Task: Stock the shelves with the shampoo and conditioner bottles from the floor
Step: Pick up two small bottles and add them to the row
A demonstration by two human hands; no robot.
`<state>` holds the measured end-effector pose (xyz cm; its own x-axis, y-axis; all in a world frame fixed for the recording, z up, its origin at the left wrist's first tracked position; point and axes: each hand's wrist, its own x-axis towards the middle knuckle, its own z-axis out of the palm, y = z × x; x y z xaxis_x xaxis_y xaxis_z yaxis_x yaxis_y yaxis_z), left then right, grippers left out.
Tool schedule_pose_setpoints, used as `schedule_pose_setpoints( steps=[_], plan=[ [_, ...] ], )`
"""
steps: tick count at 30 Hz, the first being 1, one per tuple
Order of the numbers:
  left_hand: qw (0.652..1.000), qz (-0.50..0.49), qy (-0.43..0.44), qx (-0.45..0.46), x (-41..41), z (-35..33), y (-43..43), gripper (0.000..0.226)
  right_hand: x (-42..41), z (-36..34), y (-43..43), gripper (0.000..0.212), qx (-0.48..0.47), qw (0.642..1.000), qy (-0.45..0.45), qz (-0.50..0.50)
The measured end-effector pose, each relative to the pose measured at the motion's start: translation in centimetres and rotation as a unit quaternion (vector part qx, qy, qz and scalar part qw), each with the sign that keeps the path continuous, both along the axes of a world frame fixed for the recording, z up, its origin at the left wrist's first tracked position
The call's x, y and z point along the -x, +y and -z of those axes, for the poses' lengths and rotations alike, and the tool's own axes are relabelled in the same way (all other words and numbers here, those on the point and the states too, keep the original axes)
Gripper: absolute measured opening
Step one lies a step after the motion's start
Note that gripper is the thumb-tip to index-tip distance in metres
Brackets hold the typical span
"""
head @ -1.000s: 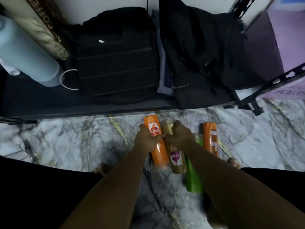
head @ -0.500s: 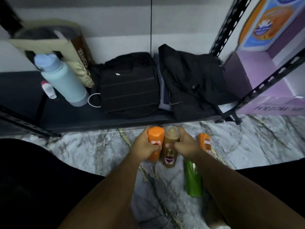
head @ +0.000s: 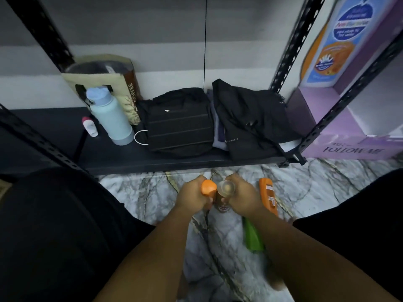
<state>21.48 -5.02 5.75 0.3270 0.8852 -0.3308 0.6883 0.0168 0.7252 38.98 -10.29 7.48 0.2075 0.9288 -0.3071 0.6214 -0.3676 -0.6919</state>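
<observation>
Left hand [head: 192, 196] grips an orange bottle [head: 208, 187] and right hand [head: 242, 196] a brown bottle [head: 224, 192], both upright above the marble floor [head: 152, 192], seemingly bound for the shelf [head: 174, 161].

- The bottom shelf [head: 50, 125] lies bare at its left end, past a small pink-capped container [head: 90, 127], but a slotted steel upright [head: 39, 140] slants across the approach.
- A pale blue water bottle [head: 111, 120] and a paper coffee bag [head: 104, 79] stand left of centre.
- A black bag [head: 181, 125] and a black jacket [head: 250, 123] fill the centre and right, leaving only a narrow front strip.
- Bare marble floor [head: 141, 192] separates the shelf edge from the orange-capped bottle [head: 209, 188] in the left hand [head: 192, 198] and the brown bottle [head: 226, 189] in the right hand [head: 244, 197].
</observation>
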Motion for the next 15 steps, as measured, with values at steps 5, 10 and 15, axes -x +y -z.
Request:
schedule_pose_setpoints(
  steps=[5, 10, 15],
  plan=[
    [0.997, -0.051, -0.060, 0.008, 0.0, -2.5, -0.2, 0.037, 0.3, -2.2, -0.5, 0.038, -0.046, 0.992, 0.083, 0.086],
    [0.973, -0.133, -0.189, -0.016, -0.4, -8.6, 0.2, 0.049, 0.5, -7.4, 0.4, 0.037, -0.160, 0.937, 0.222, 0.215],
    [0.943, -0.121, -0.287, -0.113, -1.0, -18.8, 0.6, 0.050, 1.5, -17.2, 1.4, 0.032, -0.297, 0.879, 0.314, 0.201]
  ],
)
